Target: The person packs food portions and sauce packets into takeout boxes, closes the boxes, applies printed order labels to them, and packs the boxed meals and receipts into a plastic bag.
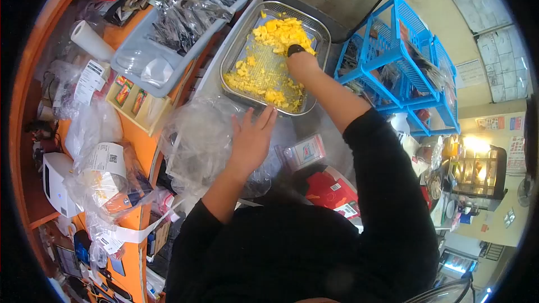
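Observation:
A metal tray [224, 56] with a mesh-like rim holds chopped yellow food [282, 33] that looks like scrambled egg. The pieces are heaped at the far end and scattered thinly toward the near end. Over the tray's right side, my right hand [306, 67] is closed around a dark-handled tool [295, 50]; its working end is hidden, so I cannot tell its kind. My left hand [250, 145] has its fingers stretched out, the tips at the tray's near rim. Below and left of that hand lies clear plastic wrapping [193, 140].
A grey-blue bin [126, 59] of wrapped black cutlery stands left of the tray. Behind the tray rises a dark transparent lid [337, 5]. Blue tiered baskets [387, 62] stand to the right. A red box [331, 193] and a small labelled container [305, 152] sit nearer me.

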Demonstrator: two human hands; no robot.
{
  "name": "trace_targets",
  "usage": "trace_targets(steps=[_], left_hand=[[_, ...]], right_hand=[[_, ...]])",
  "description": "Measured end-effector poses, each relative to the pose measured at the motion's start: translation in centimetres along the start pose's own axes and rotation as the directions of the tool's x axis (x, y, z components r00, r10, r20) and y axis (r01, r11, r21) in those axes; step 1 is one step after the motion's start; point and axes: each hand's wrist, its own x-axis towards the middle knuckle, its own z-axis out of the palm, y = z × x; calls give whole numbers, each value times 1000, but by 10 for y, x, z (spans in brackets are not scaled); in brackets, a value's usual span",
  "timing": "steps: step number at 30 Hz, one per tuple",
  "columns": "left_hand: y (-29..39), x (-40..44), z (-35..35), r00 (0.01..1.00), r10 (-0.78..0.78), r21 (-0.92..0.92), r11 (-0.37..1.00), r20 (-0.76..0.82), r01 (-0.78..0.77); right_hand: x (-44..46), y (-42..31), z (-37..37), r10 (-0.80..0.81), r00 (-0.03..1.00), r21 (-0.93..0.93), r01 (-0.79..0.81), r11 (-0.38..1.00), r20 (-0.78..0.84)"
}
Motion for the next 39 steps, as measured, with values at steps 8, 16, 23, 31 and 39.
trace_targets(steps=[8,16,23,31,39], left_hand=[[0,0,1,999,-6,-22,1000,33,7],[2,-1,-2,997,-16,16,1000,75,15],[1,-2,-1,998,-8,47,999,63,5],[3,-1,1,998,-7,58,998,55,4],[5,-3,2,999,-5,58,998,49,2]], right_hand=[[-68,11,-54,-51,997,114,44,992,52],[-86,-10,-5,-234,952,222,276,935,-196],[-94,29,-3,-379,908,-4,385,923,-180],[-111,17,-11,-201,977,331,211,920,-63],[-120,-8,-22,5,998,218,9,976,-65]])
